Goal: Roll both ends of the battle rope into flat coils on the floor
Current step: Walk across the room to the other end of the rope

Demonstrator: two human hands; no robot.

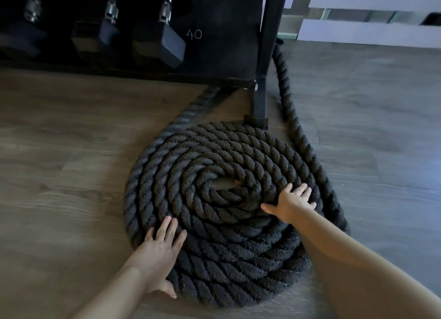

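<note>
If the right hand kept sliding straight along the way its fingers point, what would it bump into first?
The right hand lies flat on the coil, fingers pointing up and right. Past the coil's edge it would probably first meet the loose rope strand running beside it.

Battle rope (214, 199): thick twisted black fibre, rough, matt. Floor (59, 139): wood-grain planks, smooth, slight sheen. Rack (260, 56): matt black metal. Dumbbells (157, 41): matt black heads, shiny metal handles.

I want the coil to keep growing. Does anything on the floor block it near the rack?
Yes: the rack's foot stands right at the coil's far edge, seemingly touching it. Both hands, left and right, rest flat on the coil.
</note>
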